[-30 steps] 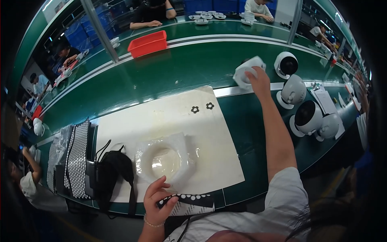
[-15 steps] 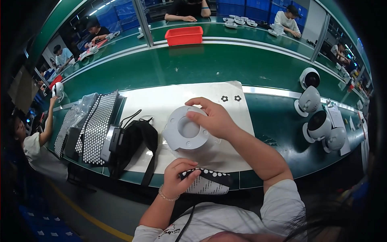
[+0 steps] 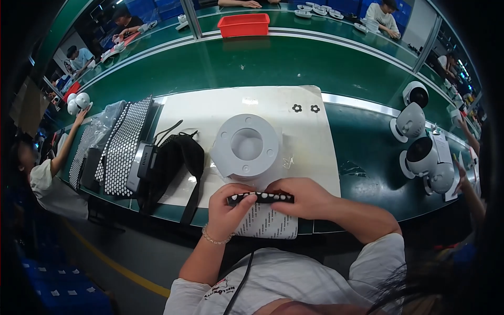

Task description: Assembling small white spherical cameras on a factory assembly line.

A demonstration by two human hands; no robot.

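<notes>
Both my hands are at the table's front edge, gripping one sheet of dot stickers (image 3: 266,222). The sheet has white round dots on black along its upper edge and a pale printed backing hanging toward me. My left hand (image 3: 227,209) pinches its left end between thumb and fingers. At the right end, my right hand (image 3: 305,198) holds the sheet with its thumb, other fingers partly hidden. Just beyond stands a white round housing (image 3: 224,152) with a wide central opening and small round recesses in its rim; neither hand is touching it.
On the left lie dotted sheets (image 3: 122,157), a grey device (image 3: 142,168) and a black strap (image 3: 195,157). White camera-like units (image 3: 420,157) stand at right. A pale mat (image 3: 315,152) covers the middle; a red bin (image 3: 243,26) is beyond. Co-workers' hands reach in from both sides.
My right hand has left the white housing and come down to the sticker sheet. My left hand has kept its grip. The view has shifted slightly.
</notes>
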